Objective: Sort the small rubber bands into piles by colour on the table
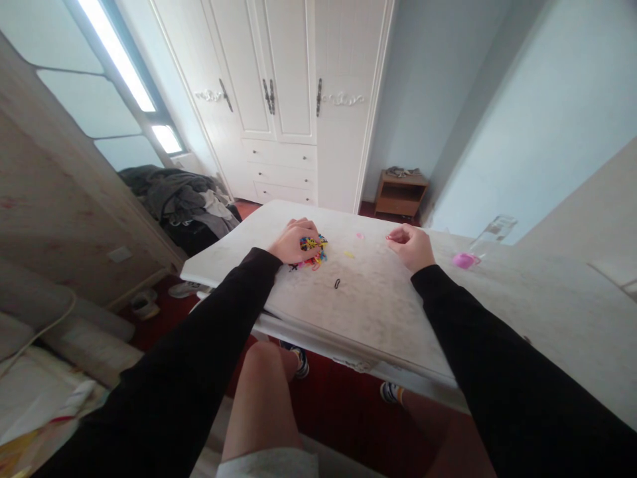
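My left hand curls its fingers and thumb around a heap of small multicoloured rubber bands on the white table. Yellow, blue, red and black ones show between the thumb and fingers and spill out beside them. To the right, my right hand has its fingertips pinched on a small red band just over the tabletop. A single black band lies nearer to me, between the hands. Also between them are a yellow band and a small pink piece.
On the right of the white table lie a pink object and a clear plastic container. Behind stand a white wardrobe and a wooden nightstand. Dark clothes are heaped at the left.
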`<state>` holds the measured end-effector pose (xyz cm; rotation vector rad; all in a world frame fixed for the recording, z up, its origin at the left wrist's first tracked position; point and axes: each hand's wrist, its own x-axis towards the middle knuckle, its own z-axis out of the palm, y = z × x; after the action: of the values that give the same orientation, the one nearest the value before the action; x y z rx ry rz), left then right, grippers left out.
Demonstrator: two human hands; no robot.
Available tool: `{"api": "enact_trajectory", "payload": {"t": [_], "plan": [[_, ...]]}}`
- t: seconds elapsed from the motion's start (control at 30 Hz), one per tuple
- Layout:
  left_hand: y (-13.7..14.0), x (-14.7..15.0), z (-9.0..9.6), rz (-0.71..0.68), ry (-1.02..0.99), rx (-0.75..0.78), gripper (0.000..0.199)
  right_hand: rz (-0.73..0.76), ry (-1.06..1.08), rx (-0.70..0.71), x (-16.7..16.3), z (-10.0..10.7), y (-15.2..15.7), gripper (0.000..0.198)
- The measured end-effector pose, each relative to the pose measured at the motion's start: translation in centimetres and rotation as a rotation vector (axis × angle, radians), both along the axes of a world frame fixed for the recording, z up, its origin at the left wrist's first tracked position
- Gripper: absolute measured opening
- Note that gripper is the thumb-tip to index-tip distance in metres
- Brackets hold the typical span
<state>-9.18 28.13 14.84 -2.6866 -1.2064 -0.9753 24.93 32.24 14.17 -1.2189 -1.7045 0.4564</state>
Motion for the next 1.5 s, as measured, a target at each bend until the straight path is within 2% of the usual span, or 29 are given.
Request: {"api": "enact_trajectory", "payload": {"t": [0.13, 0.27, 0.6, 0.73, 0.83, 1.13, 1.5], "plan": [[-0.3, 0.8, 0.0, 0.009, 0.150, 0.037, 0.017, -0.019, -0.062, -0.040, 0.1, -0.3, 0.1, 0.006], [-0.5, 1.3, 0.0, -0.022, 0.217, 0.029, 0.017, 0.015, -0.147, -0.063, -0.4, -0.4, 0.1, 0.007], [-0.9, 1.6, 0.2, 0.004, 0.186, 0.008, 0.012, 0.022, -0.267, -0.098, 0.3, -0.4, 0.2, 0.008], [-0.8, 1.6, 0.1, 0.023, 0.207, -0.006, 0.008, 0.024, -0.289, -0.114, 0.5, -0.3, 0.2, 0.016], [-0.7, 1.6, 0.0, 0.015, 0.197, -0.016, 0.006, 0.050, -0.298, -0.143, 0.8, -0.2, 0.3, 0.016], [-1.1, 1.6, 0.4, 0.010, 0.174, -0.026, 0.009, 0.068, -0.342, -0.184, 2.3, 0.7, 0.5, 0.021], [-1.1, 1.5, 0.4, 0.007, 0.143, -0.026, 0.009, 0.075, -0.392, -0.187, 2.0, 0.7, 0.1, 0.018]]}}
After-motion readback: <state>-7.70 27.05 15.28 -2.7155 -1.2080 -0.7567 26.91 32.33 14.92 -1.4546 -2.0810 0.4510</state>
